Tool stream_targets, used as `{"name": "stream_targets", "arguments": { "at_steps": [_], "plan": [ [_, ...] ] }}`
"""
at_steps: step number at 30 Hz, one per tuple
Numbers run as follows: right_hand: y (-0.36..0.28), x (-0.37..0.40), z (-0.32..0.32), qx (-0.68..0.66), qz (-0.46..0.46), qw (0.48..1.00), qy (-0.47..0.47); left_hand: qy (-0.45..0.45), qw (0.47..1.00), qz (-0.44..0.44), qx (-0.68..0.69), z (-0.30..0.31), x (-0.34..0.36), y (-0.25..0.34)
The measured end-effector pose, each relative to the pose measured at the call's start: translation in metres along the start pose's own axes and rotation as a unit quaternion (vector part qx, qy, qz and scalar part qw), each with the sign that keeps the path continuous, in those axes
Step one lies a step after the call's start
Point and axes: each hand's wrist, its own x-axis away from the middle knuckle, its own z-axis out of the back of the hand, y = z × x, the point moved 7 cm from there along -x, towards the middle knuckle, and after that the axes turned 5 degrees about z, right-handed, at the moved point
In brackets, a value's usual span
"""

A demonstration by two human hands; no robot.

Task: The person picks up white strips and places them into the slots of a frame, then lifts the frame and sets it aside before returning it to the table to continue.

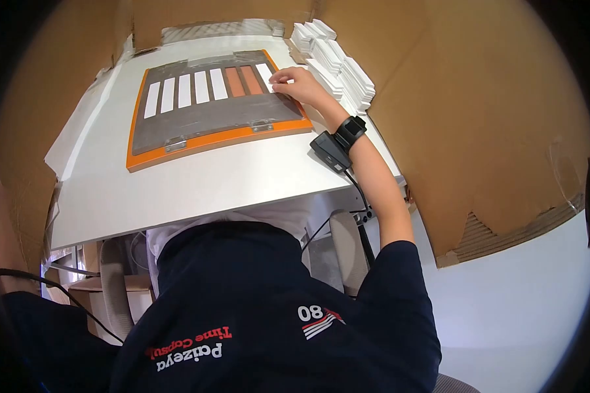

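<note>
Right hand extended forward over the board's right edge, palm down, fingers bent, partly closed at the rightmost white strip; can't tell if it grips anything; strip sits in orange-framed grey board on white table; left hand out of view, state unknown; navy shirt reads "80", "Paizeya", "Time Capsul", ending unclear.

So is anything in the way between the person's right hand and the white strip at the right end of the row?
Nothing visible. The right hand is right beside that white strip, though actual touch is unclear. The white stacks stand off to the right, not between them.
</note>
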Motion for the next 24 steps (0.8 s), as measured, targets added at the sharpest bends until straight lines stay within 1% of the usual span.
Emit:
{"name": "stream_targets", "arguments": {
  "at_steps": [2,5,8,11,14,18,21,22,24],
  "plan": [
    [-0.003,0.001,0.000,0.009,0.006,1.000,0.005,-0.002,1.000,0.010,-0.003,0.001,0.005,-0.005],
    [-0.005,0.002,0.000,0.024,-0.011,1.000,-0.007,-0.001,1.000,0.014,0.002,-0.001,0.007,-0.007],
    [-0.005,0.002,0.000,0.011,0.000,1.000,-0.005,-0.006,1.000,0.022,0.000,-0.003,0.010,-0.012],
    [-0.003,0.001,-0.001,0.015,-0.005,1.000,-0.013,-0.004,1.000,0.026,0.006,-0.003,0.011,-0.015],
    [-0.002,0.002,-0.001,-0.016,-0.015,1.000,-0.005,-0.011,0.999,0.039,-0.002,-0.001,0.016,-0.021],
    [-0.001,0.002,-0.001,-0.011,0.004,1.000,0.001,-0.013,0.999,0.044,0.001,-0.003,0.016,-0.023],
    [-0.007,0.003,0.001,0.002,0.026,0.999,0.025,-0.016,0.999,0.052,0.001,-0.002,0.018,-0.026],
    [-0.009,0.002,0.002,0.023,0.048,0.998,0.041,-0.016,0.998,0.054,0.001,-0.001,0.019,-0.026],
    [-0.007,0.005,0.000,-0.047,0.027,0.998,0.041,-0.014,0.998,0.057,0.003,-0.001,0.019,-0.028]
  ]
}}
